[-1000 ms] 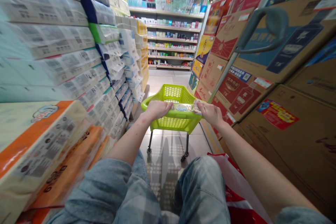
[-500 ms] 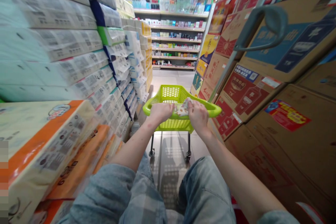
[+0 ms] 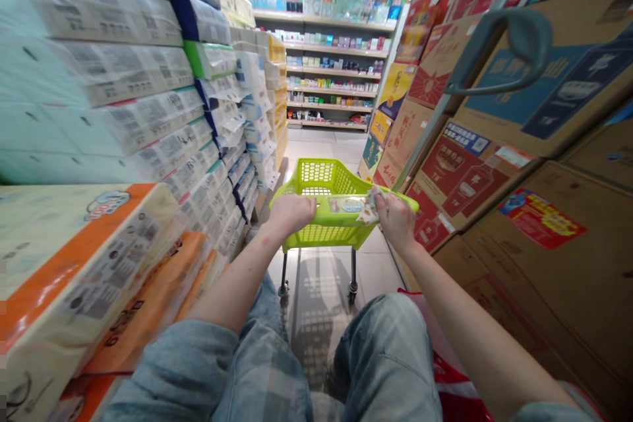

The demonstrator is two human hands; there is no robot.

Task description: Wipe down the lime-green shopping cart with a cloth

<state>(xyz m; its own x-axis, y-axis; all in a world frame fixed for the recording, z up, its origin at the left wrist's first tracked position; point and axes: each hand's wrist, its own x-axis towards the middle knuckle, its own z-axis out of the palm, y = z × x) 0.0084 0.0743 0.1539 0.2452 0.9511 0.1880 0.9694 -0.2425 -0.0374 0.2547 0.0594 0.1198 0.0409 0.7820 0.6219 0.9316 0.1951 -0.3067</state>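
Patterned cloth (image 3: 366, 212) and green cart (image 3: 330, 235) are both beyond our denim-clad knees (image 3: 388, 336). Our left hand (image 3: 293, 212) is closed over the left part of the cart's handle (image 3: 322, 216). Our right hand (image 3: 396, 216) is clamped on the cloth, which pokes out at the thumb side, toward the left hand, against the handle. Between our hands we see a label (image 3: 346, 204). Well beyond the cart stand stocked shelves (image 3: 329, 91).
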